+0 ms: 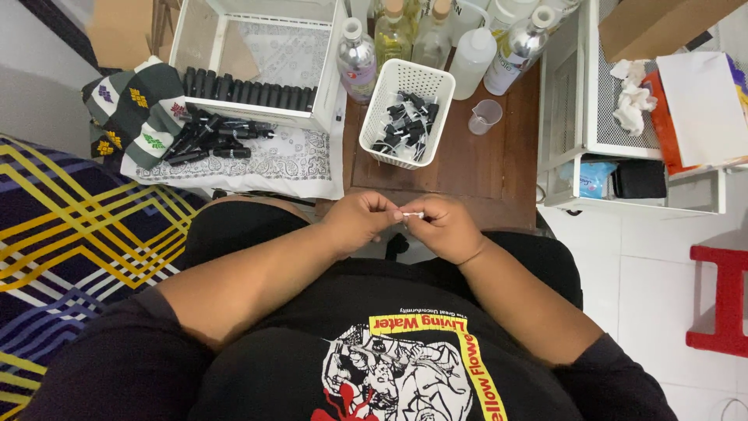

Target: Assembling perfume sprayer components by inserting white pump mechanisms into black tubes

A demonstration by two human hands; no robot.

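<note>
I am pinching a small white tube (413, 214) between left hand (360, 221) and right hand (446, 228) | white basket (405, 78) just beyond is holding black sprayer caps (405, 125) | clear cup (485, 116) beside basket

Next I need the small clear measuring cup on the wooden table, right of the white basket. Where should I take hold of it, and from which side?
Grip the clear measuring cup around its side wall, probably coming from its near side. It stands upright and open-topped; bottles crowd behind it and the white basket sits at its left, while the wooden table nearer you is bare.

bare wooden table (510, 168) strip ahead, white basket (407, 113) and bottles (467, 47) blocking beyond
</note>
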